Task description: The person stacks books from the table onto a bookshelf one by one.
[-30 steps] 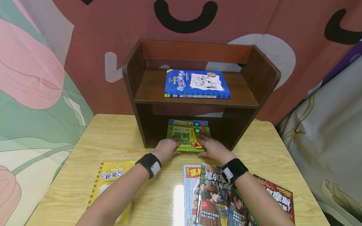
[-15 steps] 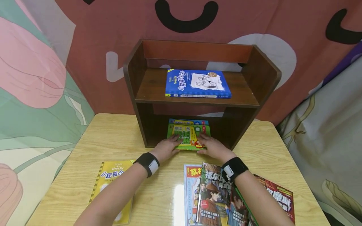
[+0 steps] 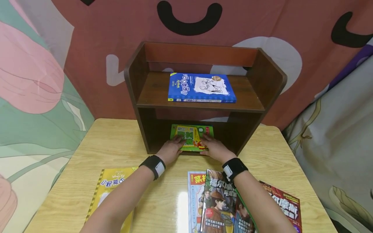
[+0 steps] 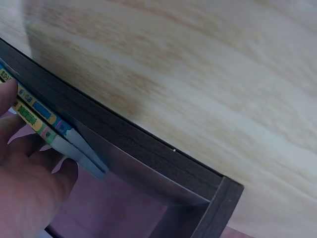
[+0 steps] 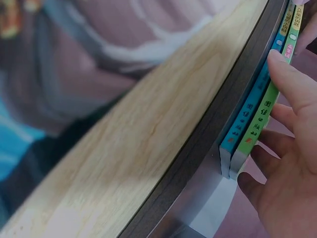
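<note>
Two small books lie flat, one on the other, on the lower shelf of a dark brown bookshelf [image 3: 250, 107]. The upper one is a green and yellow book [image 3: 190, 136]; beneath it is a blue book [image 5: 250, 106], whose spine shows in the right wrist view. My left hand [image 3: 170, 149] rests on the left side of the green book, fingers on the cover and thumb against the spines. At its right side my right hand [image 3: 216, 149] touches it likewise, the thumb pressing on the spine edge. Both spines sit nearly level with each other.
A blue Wimpy Kid book [image 3: 201, 87] lies on the upper shelf. On the wooden table [image 3: 163, 200], a yellow book [image 3: 116, 174] is partly under my left forearm. Several comics, including a detective book [image 3: 217, 207] and a red book [image 3: 287, 202], overlap by my right forearm.
The green book has slid back into the lower shelf under both hands, covering nearly all of the blue book's cover that showed behind it. Both hands moved forward with it.
</note>
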Action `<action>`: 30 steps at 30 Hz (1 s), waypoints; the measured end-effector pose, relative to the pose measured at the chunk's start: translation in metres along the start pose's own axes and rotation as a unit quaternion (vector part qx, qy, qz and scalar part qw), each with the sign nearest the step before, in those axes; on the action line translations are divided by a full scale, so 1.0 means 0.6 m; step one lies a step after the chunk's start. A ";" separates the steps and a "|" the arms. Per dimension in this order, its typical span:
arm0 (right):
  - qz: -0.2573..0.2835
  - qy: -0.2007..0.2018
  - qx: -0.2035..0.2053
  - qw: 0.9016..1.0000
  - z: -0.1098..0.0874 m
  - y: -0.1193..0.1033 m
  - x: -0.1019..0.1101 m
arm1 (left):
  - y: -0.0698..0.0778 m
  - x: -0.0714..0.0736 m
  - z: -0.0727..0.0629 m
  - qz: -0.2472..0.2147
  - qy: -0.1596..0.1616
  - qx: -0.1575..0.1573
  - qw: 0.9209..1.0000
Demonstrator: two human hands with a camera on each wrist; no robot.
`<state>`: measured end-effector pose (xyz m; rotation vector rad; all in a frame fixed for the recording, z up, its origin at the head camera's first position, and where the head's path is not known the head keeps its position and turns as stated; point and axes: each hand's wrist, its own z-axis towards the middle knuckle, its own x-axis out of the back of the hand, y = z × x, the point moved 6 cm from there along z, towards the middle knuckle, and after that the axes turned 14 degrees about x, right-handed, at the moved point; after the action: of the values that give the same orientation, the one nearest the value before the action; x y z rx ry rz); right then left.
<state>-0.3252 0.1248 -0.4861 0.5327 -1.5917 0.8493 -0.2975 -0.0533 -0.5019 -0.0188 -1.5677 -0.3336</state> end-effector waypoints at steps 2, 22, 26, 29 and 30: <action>-0.002 0.001 -0.002 1.000 0.003 0.002 0.001 | -0.001 0.001 0.002 -0.003 0.000 0.002 1.000; 0.034 -0.001 -0.029 0.999 0.014 0.008 -0.001 | -0.007 0.002 0.011 -0.062 -0.026 0.037 0.997; 0.032 0.003 -0.025 0.999 0.013 0.008 -0.002 | -0.008 -0.001 0.014 -0.048 -0.026 0.039 0.998; 0.032 0.004 -0.026 0.999 0.011 0.007 -0.003 | -0.007 0.000 0.014 -0.044 -0.028 0.038 0.998; 0.029 0.006 -0.024 0.999 0.010 0.007 -0.003 | -0.006 0.000 0.014 -0.043 -0.029 0.038 0.998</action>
<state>-0.3317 0.1225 -0.4890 0.4479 -1.6185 0.8546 -0.3063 -0.0549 -0.5022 0.0983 -1.6414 -0.3434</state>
